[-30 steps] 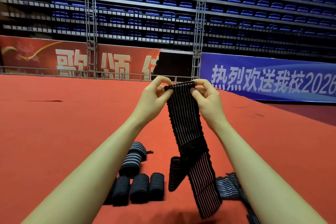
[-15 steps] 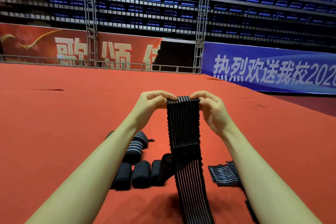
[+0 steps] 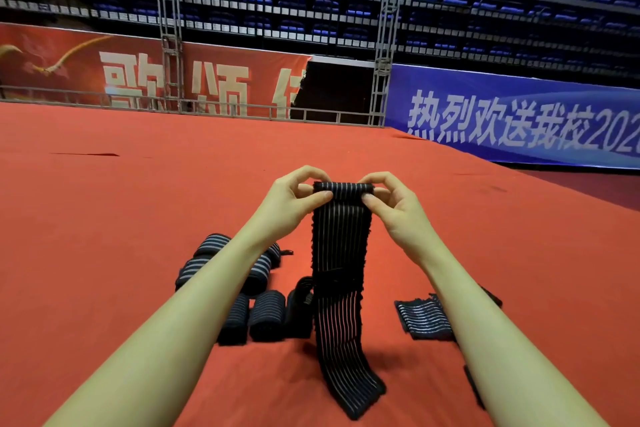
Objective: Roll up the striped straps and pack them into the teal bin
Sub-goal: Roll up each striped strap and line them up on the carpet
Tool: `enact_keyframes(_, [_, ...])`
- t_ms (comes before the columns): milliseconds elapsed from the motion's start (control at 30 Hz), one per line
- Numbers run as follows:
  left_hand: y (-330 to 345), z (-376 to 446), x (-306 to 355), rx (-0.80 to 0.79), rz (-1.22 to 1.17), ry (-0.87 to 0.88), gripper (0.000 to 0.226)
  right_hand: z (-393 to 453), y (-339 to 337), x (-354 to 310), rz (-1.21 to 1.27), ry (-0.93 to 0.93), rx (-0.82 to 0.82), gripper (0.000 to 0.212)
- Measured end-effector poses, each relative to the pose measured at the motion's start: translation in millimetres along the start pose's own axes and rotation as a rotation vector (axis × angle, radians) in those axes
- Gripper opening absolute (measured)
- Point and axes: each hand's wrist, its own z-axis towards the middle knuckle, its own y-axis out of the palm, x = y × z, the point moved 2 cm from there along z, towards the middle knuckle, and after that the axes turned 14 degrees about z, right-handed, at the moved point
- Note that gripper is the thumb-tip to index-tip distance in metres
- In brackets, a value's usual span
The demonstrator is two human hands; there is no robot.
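Observation:
A long black strap with thin white stripes (image 3: pixel 341 253) hangs in front of me, its top end turned into a small roll and its tail trailing on the red carpet (image 3: pixel 104 218). My left hand (image 3: pixel 294 201) pinches the roll's left end with thumb and fingers. My right hand (image 3: pixel 391 204) pinches its right end the same way. Several rolled striped straps (image 3: pixel 266 315) lie on the carpet under my left forearm. A flat unrolled strap (image 3: pixel 424 319) lies beside my right forearm. No teal bin shows in this view.
The red carpet stretches far ahead to a metal rail (image 3: pixel 173 107) and truss posts (image 3: pixel 381 45). Red (image 3: pixel 138 76) and blue banners (image 3: pixel 519 121) hang behind it, under rows of blue seats. The carpet drops off at the right edge.
Both hands have come down and toward me with the strap's top end. The end has turned over into a thicker roll, and more of the tail lies on the carpet.

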Motion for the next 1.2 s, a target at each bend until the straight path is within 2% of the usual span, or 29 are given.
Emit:
enact_keyframes(100, [-1.0,-8.2,-6.6,-0.032,-0.106,-0.012,0.019,-6.6,5.0,4.8,0.077,0.022,-0.03,0.025])
enact_keyframes(233, [2.8,-14.7,-13.1,-0.076,-0.145,-0.011,0.021,-11.3,4.3,15.7,0.255,0.06,0.032,0.031])
enact_keyframes(300, [1.6,-15.6,-13.3,-0.06,-0.137,-0.017,0.024,-11.6,5.1,17.3,0.3,0.076,0.058,0.026])
enact_keyframes(367, [0.6,-18.2,-13.7,-0.032,-0.157,-0.025,0.017,-13.1,5.8,18.3,0.336,0.098,0.071,0.019])
enact_keyframes(500, [5.7,-26.1,-22.3,0.025,-0.136,-0.093,0.008,-18.8,6.1,24.9,0.287,0.093,0.047,0.013])
enact_keyframes(600, [6.6,-26.1,-26.9,0.04,-0.092,-0.117,0.019,-19.8,5.2,29.0,0.262,0.076,0.063,0.028])
enact_keyframes(667, [5.4,-23.7,-27.5,0.058,-0.054,-0.139,0.014,-19.4,4.0,30.3,0.255,0.092,0.087,0.034])
enact_keyframes(800, [9.5,-24.2,-29.7,0.057,0.037,-0.125,0.011,-24.0,5.5,31.3,0.182,0.103,0.094,0.021])
enact_keyframes(967, [9.5,-30.3,-32.3,0.062,-0.033,-0.143,0.012,-28.6,8.2,31.1,0.084,0.116,0.007,0.018])
enact_keyframes(1100, [13.4,-34.2,-26.1,0.021,-0.09,-0.138,0.011,-31.5,6.6,31.3,0.178,0.106,0.046,0.022])
enact_keyframes(1200, [11.5,-35.7,-21.1,-0.025,-0.174,-0.148,0.013,-31.8,11.0,32.6,0.298,0.128,0.045,0.018])
